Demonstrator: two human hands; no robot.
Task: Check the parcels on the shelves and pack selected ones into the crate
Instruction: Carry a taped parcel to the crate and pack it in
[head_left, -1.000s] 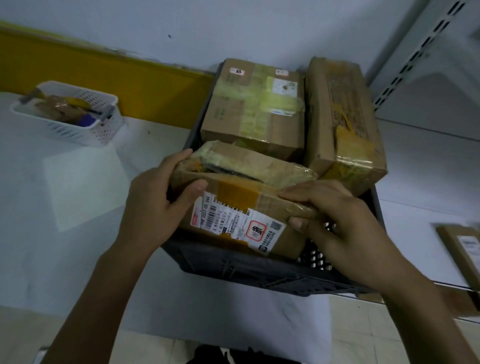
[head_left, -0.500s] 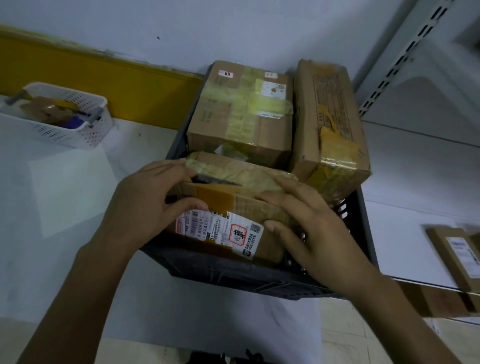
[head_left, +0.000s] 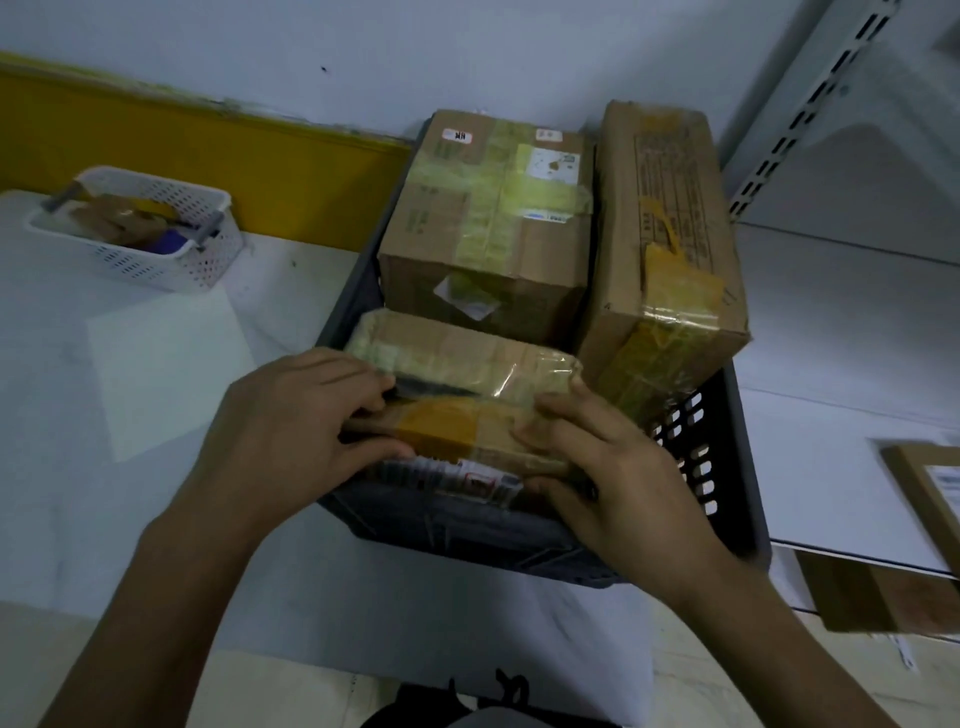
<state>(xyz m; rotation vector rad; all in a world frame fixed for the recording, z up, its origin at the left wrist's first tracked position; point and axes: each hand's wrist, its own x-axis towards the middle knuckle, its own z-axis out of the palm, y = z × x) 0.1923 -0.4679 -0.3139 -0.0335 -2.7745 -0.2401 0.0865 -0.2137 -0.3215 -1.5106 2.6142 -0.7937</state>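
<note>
Your left hand (head_left: 296, 426) and right hand (head_left: 615, 467) both grip the front parcel (head_left: 452, 428), a brown carton with an orange tape patch on top and a white barcode label on its near face. The left fingers curl over its top left edge with the thumb on the near face. The right fingers lie over its top right corner with the thumb lower down on the near side.

The parcel sits at the bottom edge of the load, in the near end of the dark crate (head_left: 457, 530) at the centre of the frame. You cannot tell whether it rests on the crate floor.

Just above it in the frame, touching it, lies a flat parcel (head_left: 467, 351) wrapped in clear tape. Above that stands a large box (head_left: 488, 223) crossed with yellowish tape. To the right, a long box (head_left: 670, 234) runs along the crate's right side, its near end tilted up over the rim.

The crate stands on a white table (head_left: 52, 389). In the upper left are a white basket (head_left: 140, 228) holding small items and, below it, a sheet of paper (head_left: 166, 364). At the right edge, a labelled parcel (head_left: 930, 499) lies on a white shelf (head_left: 831, 415) — well apart from the crate.
</note>
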